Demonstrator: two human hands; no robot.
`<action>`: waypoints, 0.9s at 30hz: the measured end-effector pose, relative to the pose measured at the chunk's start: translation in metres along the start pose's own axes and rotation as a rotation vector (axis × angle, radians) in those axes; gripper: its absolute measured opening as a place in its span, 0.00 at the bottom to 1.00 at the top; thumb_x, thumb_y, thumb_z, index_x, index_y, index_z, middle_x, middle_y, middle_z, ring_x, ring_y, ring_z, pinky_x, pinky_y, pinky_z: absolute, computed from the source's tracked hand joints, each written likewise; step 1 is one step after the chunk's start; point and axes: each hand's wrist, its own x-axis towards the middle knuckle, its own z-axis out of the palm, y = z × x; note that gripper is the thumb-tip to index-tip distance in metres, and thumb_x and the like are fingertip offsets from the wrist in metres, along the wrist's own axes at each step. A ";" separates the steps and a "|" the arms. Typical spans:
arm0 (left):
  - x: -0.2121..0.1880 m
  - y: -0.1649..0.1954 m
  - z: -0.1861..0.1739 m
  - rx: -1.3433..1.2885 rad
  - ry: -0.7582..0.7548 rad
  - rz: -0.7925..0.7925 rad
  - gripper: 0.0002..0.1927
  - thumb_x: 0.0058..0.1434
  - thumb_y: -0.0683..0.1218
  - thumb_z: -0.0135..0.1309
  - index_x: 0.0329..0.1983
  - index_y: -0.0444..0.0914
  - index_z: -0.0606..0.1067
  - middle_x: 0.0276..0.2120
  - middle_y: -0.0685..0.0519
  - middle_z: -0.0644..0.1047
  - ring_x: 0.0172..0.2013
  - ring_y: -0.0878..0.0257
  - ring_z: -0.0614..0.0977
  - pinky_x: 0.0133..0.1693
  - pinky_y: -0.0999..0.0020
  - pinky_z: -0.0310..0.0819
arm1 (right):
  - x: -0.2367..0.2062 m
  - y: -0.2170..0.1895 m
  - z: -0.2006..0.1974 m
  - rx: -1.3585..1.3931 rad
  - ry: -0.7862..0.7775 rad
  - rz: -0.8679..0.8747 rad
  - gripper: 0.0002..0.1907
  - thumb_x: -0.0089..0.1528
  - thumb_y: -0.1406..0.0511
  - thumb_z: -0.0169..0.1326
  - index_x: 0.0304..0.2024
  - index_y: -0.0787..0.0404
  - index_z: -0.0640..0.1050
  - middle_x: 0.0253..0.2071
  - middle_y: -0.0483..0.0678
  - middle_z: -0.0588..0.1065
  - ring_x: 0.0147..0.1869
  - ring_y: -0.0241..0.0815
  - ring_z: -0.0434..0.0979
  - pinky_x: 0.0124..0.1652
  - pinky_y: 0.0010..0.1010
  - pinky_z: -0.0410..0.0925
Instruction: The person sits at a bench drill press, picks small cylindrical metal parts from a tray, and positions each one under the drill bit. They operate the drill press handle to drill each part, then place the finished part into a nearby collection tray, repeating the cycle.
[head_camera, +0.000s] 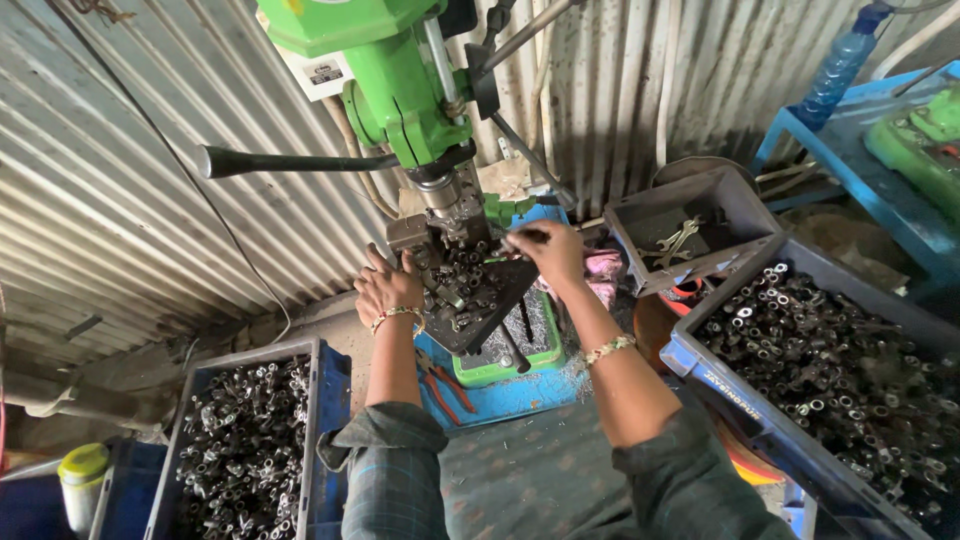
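Note:
A green drill press (400, 90) stands against the corrugated metal wall. Its dark work table (475, 300) is strewn with several small metal parts. My left hand (388, 288) rests at the left edge of that table, fingers touching the vise or clamp block (410, 235) under the chuck. My right hand (548, 250) reaches over the table's right side, fingers pinched on a small dark metal part near the chuck (450, 200). Both wrists wear beaded bracelets.
A blue crate of metal tube pieces (245, 440) sits at lower left, a larger one (830, 370) at right. A grey bin with spanners (690, 235) lies behind. Red-handled pliers (445, 385) lie on the blue base. The feed handle (290, 162) juts left.

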 end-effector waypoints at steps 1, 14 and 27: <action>0.000 0.000 -0.001 0.010 -0.009 -0.002 0.42 0.68 0.71 0.36 0.76 0.40 0.53 0.59 0.37 0.72 0.61 0.43 0.72 0.54 0.51 0.73 | 0.001 -0.001 -0.003 0.310 -0.019 0.110 0.09 0.59 0.60 0.66 0.40 0.57 0.85 0.42 0.47 0.84 0.44 0.41 0.85 0.51 0.35 0.75; 0.002 0.000 0.002 0.008 -0.020 0.023 0.42 0.70 0.71 0.33 0.76 0.40 0.52 0.60 0.37 0.72 0.64 0.42 0.69 0.58 0.51 0.70 | -0.007 -0.001 0.006 0.015 -0.393 0.046 0.14 0.64 0.60 0.60 0.47 0.59 0.86 0.45 0.47 0.82 0.48 0.42 0.77 0.47 0.27 0.70; 0.001 0.003 -0.002 -0.016 -0.061 0.002 0.42 0.69 0.70 0.36 0.77 0.41 0.52 0.60 0.38 0.73 0.63 0.43 0.71 0.57 0.50 0.71 | -0.010 -0.006 0.040 0.516 -0.307 0.102 0.14 0.47 0.79 0.66 0.35 0.63 0.84 0.40 0.48 0.83 0.47 0.38 0.82 0.52 0.29 0.75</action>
